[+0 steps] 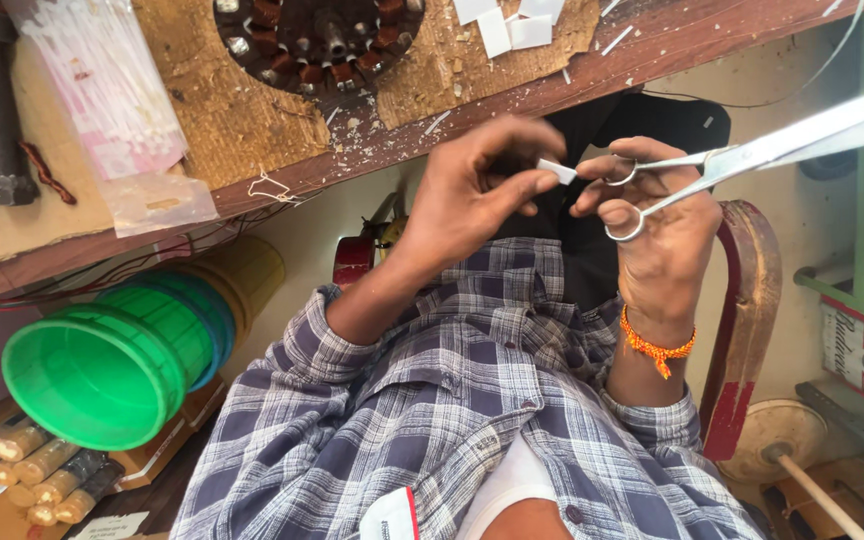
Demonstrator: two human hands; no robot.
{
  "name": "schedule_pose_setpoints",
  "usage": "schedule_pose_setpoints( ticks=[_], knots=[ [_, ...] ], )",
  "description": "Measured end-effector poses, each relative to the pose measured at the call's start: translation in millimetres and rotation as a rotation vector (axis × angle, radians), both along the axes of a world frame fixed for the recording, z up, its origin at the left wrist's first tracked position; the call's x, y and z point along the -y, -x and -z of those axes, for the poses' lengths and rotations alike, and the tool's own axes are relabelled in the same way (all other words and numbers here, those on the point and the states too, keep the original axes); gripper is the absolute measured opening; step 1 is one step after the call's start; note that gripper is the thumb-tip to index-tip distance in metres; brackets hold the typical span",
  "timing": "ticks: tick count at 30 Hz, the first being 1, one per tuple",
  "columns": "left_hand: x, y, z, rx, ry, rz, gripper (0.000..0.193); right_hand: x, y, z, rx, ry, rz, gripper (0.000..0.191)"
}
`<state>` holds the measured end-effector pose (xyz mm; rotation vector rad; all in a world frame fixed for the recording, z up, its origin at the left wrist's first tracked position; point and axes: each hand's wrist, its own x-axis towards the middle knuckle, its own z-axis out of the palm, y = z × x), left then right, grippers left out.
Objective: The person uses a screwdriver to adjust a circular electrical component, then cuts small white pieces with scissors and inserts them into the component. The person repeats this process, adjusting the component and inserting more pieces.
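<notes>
Head view: left hand [472, 195] pinches a white slip [556, 171] between thumb and fingers, just under the bench edge [372, 150]. Right hand [652, 225] grips scissors [742, 160], fingers through the loops, beside the slip

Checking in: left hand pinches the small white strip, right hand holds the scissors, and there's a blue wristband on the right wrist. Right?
Not quite: the wristband on the right wrist is orange, not blue, as the head view shows. The rest stands: the left hand pinches the small white strip, and the right hand holds the scissors.
</notes>
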<state>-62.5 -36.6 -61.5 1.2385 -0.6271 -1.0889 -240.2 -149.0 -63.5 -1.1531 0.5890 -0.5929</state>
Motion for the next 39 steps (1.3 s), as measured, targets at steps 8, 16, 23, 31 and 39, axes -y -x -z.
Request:
schedule_pose_setpoints(
  ticks=[8,16,23,31,39],
  knots=[
    [3,1,-10,0.615,0.13,0.122,0.026,5,5,-1,-0.299,0.054,0.003,0.032],
    [7,9,4,0.279,0.048,0.111,0.025,8,14,18,-0.142,-0.009,-0.034,0.028],
    [3,21,25,-0.06,-0.02,0.119,0.015,7,18,37,-0.163,0.1,-0.056,0.025],
    [-2,7,9,0.56,0.12,0.1,0.02,-22,-3,38,-0.18,-0.003,0.104,0.034],
    [1,-2,-10,0.834,0.074,0.002,0.025,2,-38,21,-0.198,0.25,0.158,0.029]
  ],
)
